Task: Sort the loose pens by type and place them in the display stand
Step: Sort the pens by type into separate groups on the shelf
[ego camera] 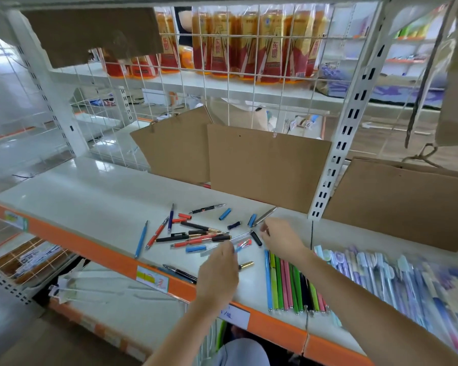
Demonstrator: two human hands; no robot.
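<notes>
Head view only. Both forearms reach up from bottom of frame over the orange-edged white shelf [95, 196]. L hand [218, 273] sits nearest, back of hand to camera, fingers curled at the tips round a clear-barrelled pen [239, 237] that runs up-right from its fingertips; grip itself partly hidden by the knuckles. R hand [280, 237] is just beyond, fingers bent inward by the far end of that same pen; can't tell whether it holds anything, fingertips are blurred.

Loose pens [196, 233] lie scattered on the shelf left of and between the hands: red, black, blue barrels crossing each other, w/ a few separate caps among them. One light-blue pen [141, 240] lies apart at the left, slanted. A silver pen [266, 214] lies beyond the R hand, near the upright post [339, 143]. A gold-tipped piece [246, 265] lies just right of the L hand. A dark pen [180, 273] rests at the shelf's front lip.

Right of the L hand, under the R forearm, a row of slim pencils [288, 283] lies side by side: blue, green, pink, black. Further right, a blurred spread of pastel packaged pens [381, 276].

Cardboard sheets [265, 165] lean against the wire-grid back. Behind the grid, upper shelf holds orange-red bottles [249, 46]. No display stand that I can make out.
</notes>
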